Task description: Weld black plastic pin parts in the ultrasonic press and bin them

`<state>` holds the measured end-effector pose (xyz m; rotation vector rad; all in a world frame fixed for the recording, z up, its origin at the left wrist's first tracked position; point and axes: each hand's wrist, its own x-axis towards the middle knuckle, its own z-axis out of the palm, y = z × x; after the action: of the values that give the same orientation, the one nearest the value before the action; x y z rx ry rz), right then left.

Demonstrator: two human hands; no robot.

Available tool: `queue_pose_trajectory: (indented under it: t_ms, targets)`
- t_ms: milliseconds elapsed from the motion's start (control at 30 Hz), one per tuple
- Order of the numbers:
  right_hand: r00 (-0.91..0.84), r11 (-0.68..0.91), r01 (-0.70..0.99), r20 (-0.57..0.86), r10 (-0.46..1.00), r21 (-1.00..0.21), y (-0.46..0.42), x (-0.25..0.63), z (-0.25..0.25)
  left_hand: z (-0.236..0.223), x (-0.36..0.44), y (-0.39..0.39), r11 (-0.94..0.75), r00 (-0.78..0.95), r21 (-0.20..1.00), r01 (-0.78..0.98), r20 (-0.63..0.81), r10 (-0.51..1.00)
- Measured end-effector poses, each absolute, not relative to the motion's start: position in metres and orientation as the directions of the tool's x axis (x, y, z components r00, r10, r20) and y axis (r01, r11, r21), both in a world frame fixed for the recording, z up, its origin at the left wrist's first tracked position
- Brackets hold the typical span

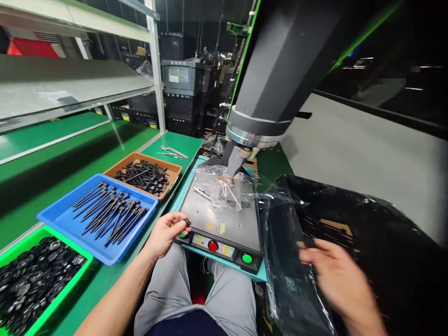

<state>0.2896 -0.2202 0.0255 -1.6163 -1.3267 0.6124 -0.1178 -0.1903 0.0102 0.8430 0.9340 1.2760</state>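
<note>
Some film (227, 198) litters the plate (201, 217); left hand (163, 234) pinches black part (187, 223), right hand (341, 275) too blurred to tell.

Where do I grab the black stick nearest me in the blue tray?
Probably pinch the stick by its thick head, from above, on the side of the left hand: the head points that way, and the thin tip points away.

Metal plate (233, 218), front: open to reach
Plate rear: machine head (266, 93), clear film (227, 195) block
Right edge: black bag (285, 247) blocks
</note>
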Motion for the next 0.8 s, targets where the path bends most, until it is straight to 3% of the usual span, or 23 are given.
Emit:
queue_pose_trajectory:
  t_ms: [67,167,267,467,600,800]
  targets:
    - [0.109,0.057,0.398,0.110,0.988,-0.915,-0.234,0.225,0.024,0.006,-0.102,-0.192,0.162,0.156,0.903,-0.398,-0.107,0.982]
    - [-0.151,0.264,0.353,0.224,0.963,-0.898,-0.237,0.154,0.013,0.008,-0.088,-0.197,0.192,0.285,0.912,-0.362,-0.087,0.954]
    - [-0.267,0.364,0.343,0.281,0.922,-0.866,-0.233,0.123,0.004,0.015,-0.085,-0.204,0.152,0.376,0.943,-0.296,-0.031,0.926]
    - [-0.315,0.414,0.269,0.327,0.891,-0.870,-0.230,0.113,0.001,0.017,-0.089,-0.210,0.153,0.463,0.972,-0.181,-0.053,0.885]
    - [-0.290,0.390,0.249,0.316,0.903,-0.886,-0.233,0.114,-0.002,0.012,-0.084,-0.207,0.203,0.471,0.959,-0.195,-0.090,0.878]
    - [-0.146,0.486,0.306,0.463,0.874,-0.819,-0.234,0.112,-0.008,0.009,-0.067,-0.206,0.429,0.376,0.856,-0.288,-0.311,0.873]
